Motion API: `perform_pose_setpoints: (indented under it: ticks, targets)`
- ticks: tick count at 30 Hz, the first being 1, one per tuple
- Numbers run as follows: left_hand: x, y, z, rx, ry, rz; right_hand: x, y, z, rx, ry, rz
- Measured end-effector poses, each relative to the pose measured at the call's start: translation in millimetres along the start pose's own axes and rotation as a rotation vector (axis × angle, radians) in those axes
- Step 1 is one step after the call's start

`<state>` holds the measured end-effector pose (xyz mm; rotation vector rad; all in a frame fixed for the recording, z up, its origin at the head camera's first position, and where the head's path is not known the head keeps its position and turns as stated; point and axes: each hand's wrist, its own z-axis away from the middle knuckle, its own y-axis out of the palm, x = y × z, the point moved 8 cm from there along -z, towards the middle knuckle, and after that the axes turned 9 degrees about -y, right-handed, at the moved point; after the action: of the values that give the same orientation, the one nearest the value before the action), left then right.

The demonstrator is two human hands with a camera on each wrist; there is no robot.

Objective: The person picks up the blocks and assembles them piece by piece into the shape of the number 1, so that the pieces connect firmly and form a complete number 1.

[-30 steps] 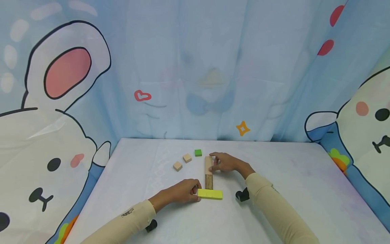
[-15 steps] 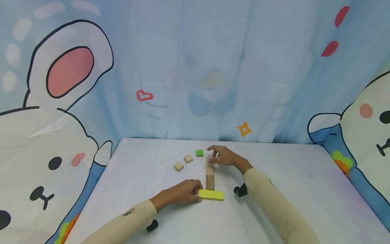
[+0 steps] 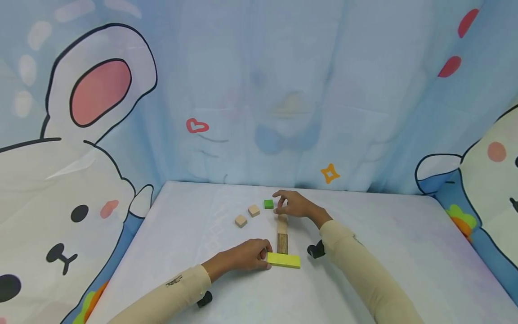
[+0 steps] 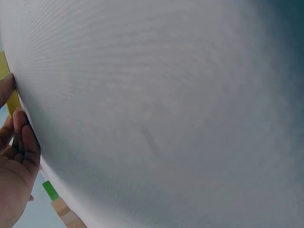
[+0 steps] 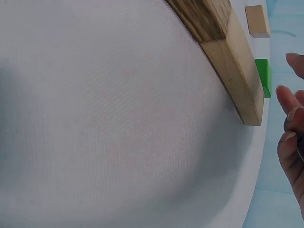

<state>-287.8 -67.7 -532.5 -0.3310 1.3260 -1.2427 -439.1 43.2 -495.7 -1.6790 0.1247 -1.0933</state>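
- Head: left hand (image 3: 251, 254) pinches the yellow block (image 3: 284, 260) at its left end, long axis crosswise; dark block (image 3: 282, 243) and pale block (image 3: 282, 225) run lengthwise beyond. Right hand (image 3: 295, 204) is nearer the green block (image 3: 269, 204), lying to its left.
- Left wrist: yellow block at the fingertips.
- Right wrist: fingers parted, apart from the pale block.

A pale blue curtain (image 3: 243, 58) fills the upper frame. A white rabbit (image 3: 36, 202) is printed large at left, its pink-lined ear (image 3: 101, 92) in the upper left; another cartoon animal (image 3: 483, 180) is cut by the right edge. A red heart (image 3: 192, 130) sits left of centre, an orange star (image 3: 325, 173) right of centre. The white table (image 3: 380, 270) spans the lower middle.
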Motion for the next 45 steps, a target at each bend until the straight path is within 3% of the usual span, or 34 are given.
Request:
perform_pose_setpoints:
  ticks: [17, 45]
  targets:
    - [-2.9, -1.3, 1.0, -0.001, 0.029, -0.013, -6.4, 3.9, -7.7, -0.013, 0.051, 0.011]
    - [-0.3, -1.5, -0.8, -0.026, 0.023, -0.040, -11.6, 12.8, -27.0, 0.016, 0.122, 0.074]
